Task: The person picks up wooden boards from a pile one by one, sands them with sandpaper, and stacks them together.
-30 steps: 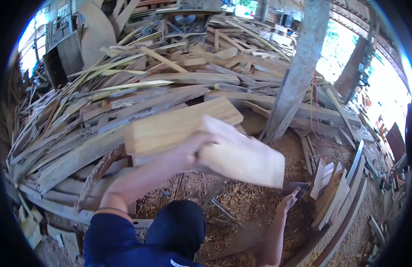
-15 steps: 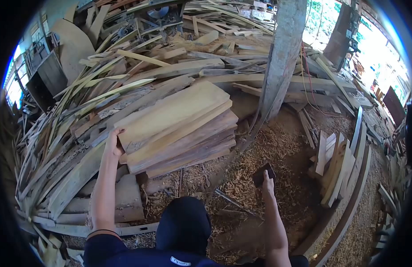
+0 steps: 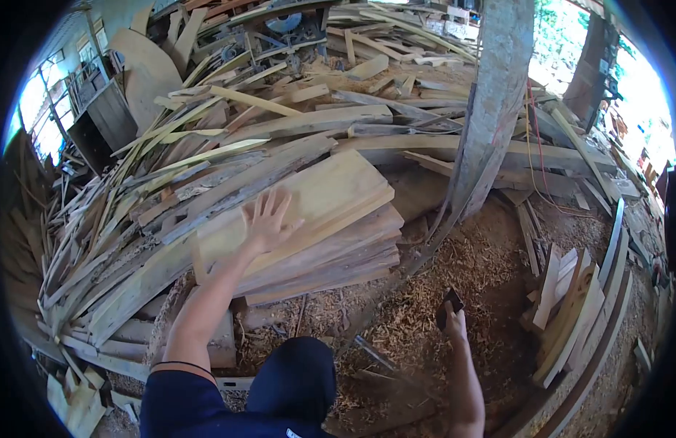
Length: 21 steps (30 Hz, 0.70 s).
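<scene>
My left hand (image 3: 267,223) is open, fingers spread, over the top pale wooden board (image 3: 338,179); it looks to be resting on the surface. Under that board lies a stack of thicker, browner planks (image 3: 327,255), roughly aligned. Off to the right, my right hand (image 3: 457,328) is closed around a small dark flat rectangular block (image 3: 449,308), held above the shavings on the floor. What kind of block it is I cannot make out.
A pale post (image 3: 491,109) stands right of the stack. Heaped offcuts (image 3: 206,153) cover the left and back. Short wood pieces (image 3: 568,314) lie at the right beside long curved beams (image 3: 608,328). Wood shavings (image 3: 425,285) cover the floor. A circular saw blade (image 3: 283,22) shows at the back.
My left hand has moved from the board's left end onto its top face, fingers now spread. The dark block in my right hand has turned more edge-on. The view has shifted slightly.
</scene>
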Each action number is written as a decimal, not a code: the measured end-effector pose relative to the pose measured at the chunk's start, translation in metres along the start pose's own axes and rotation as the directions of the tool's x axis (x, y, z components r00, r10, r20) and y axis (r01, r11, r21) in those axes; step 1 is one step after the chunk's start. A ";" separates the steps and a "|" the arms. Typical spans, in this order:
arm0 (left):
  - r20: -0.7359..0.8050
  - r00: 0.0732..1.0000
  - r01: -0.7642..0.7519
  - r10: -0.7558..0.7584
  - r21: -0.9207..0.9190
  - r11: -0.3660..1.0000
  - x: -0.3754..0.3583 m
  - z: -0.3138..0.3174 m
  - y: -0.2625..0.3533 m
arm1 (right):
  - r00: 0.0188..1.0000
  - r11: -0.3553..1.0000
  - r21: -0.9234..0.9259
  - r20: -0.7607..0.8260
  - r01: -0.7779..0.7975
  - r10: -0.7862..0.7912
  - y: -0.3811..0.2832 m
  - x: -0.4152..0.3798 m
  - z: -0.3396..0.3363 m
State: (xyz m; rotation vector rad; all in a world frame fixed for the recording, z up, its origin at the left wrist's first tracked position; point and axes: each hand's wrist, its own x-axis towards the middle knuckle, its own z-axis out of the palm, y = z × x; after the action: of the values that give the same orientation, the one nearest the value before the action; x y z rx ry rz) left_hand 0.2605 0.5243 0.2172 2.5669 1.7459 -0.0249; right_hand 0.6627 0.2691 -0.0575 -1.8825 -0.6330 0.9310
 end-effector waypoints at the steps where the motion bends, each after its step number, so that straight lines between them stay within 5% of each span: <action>1: -0.046 0.999 0.000 0.001 0.008 1.000 0.000 0.005 0.000 | 0.995 0.994 0.088 -0.090 0.058 -0.050 0.020 0.009 0.007; 2: -0.094 0.996 0.003 -0.001 0.023 1.000 0.002 0.004 -0.001 | 0.979 0.976 0.176 -0.180 0.124 -0.092 0.022 0.018 0.015; 4: -0.083 0.996 0.017 -0.012 0.055 0.998 0.001 0.000 0.000 | 0.998 0.980 0.194 -0.045 0.048 -0.040 -0.020 -0.010 0.021; 7: -0.034 0.999 -0.003 0.005 0.075 0.997 0.001 -0.005 0.003 | 0.971 0.981 -0.091 0.153 -0.173 0.185 -0.066 -0.049 0.018; 8: -0.027 1.000 -0.005 0.008 0.084 0.996 0.003 -0.008 0.004 | 0.996 0.993 -0.099 0.057 -0.063 0.069 -0.046 -0.052 0.030; 10: 0.038 0.999 0.003 -0.006 0.069 0.998 0.003 -0.016 0.005 | 0.951 0.955 -0.144 0.135 -0.260 0.279 -0.075 -0.079 0.031; 12: 0.103 0.995 -0.017 0.010 0.062 0.998 0.008 -0.022 0.005 | 0.907 0.877 -0.277 0.043 -0.392 0.419 -0.040 -0.096 0.042; 15: 0.237 0.972 -0.022 0.011 0.041 0.999 0.015 -0.026 0.002 | 0.855 0.803 -0.352 0.015 -0.480 0.518 -0.039 -0.153 0.028; 19: 0.435 0.898 0.059 -0.069 0.037 0.998 0.023 -0.042 0.013 | 0.766 0.691 -0.357 -0.131 -0.628 0.629 -0.114 -0.230 -0.021; 21: 0.518 0.850 0.067 -0.095 0.071 0.995 0.034 -0.058 0.021 | 0.790 0.707 -0.411 -0.060 -0.576 0.610 -0.145 -0.263 -0.050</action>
State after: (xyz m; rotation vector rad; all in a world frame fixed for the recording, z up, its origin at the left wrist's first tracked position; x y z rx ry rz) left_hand 0.2918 0.5504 0.2741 2.2121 1.6393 -0.7083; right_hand 0.5432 0.1153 0.1768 -2.5193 -0.2584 1.3721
